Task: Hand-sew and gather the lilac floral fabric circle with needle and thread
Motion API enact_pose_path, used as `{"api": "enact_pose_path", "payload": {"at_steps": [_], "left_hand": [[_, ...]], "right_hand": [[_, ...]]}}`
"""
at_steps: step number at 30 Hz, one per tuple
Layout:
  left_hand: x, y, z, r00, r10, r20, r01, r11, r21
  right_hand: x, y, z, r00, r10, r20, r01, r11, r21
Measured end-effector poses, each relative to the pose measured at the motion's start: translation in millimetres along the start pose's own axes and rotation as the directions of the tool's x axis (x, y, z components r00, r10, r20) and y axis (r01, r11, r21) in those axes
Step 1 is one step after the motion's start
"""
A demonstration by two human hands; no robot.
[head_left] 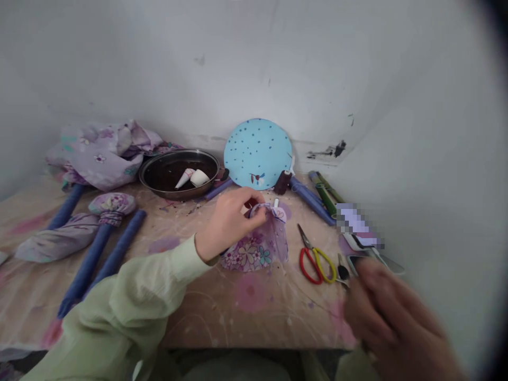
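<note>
My left hand (234, 214) is closed on the gathered top edge of a purple floral cloth piece (254, 251), its thumb and fingertips pinched together above the table. A small white piece (276, 202) shows at the cloth's top right. Off to the lower right, my right hand (392, 323) is raised and smeared by motion. Its fingers look curled together, and what they hold, if anything, cannot be made out. Between the hands lie scissors (311, 256) with one red and one yellow handle. Behind the cloth stands a dark thread spool (283, 182).
A round blue dotted panel (257, 151) leans against the wall beside a metal pan (159, 185) holding white cone-shaped pieces (199, 178). Blue-wrapped rods (91, 264) and a floral cloth bundle (99, 153) lie left. A key (343, 272) and green strips (325, 196) lie right.
</note>
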State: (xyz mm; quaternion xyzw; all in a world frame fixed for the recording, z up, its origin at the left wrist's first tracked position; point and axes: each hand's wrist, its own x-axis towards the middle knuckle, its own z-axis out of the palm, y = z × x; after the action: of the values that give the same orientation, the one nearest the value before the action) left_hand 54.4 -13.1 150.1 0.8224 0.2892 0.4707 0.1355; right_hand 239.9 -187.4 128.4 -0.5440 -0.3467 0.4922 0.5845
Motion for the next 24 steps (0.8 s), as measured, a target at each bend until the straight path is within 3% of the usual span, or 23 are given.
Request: {"api": "enact_pose_path", "payload": {"at_steps": [4, 8, 12, 24], "left_hand": [[-8, 9, -0.1, 0.998, 0.025, -0.054, -0.025, 1.000, -0.005], [-14, 14, -2.0, 0.996, -0.011, -0.084, 0.010, 1.000, -0.005], [-17, 15, -4.5, 0.994, -0.058, -0.090, 0.057, 0.998, -0.009], [-17, 12, -5.3, 0.996, -0.058, -0.073, 0.056, 0.998, -0.032]], "right_hand": [[29, -7, 55, 0.974, -0.001, 0.226, -0.033, 0.988, 0.148], [48, -4, 85, 0.986, -0.074, 0.152, 0.059, 0.993, 0.100], [49, -1, 90, 0.990, -0.125, 0.070, 0.125, 0.992, -0.004], [55, -2, 91, 0.990, -0.121, 0.078, 0.127, 0.989, -0.081]]}}
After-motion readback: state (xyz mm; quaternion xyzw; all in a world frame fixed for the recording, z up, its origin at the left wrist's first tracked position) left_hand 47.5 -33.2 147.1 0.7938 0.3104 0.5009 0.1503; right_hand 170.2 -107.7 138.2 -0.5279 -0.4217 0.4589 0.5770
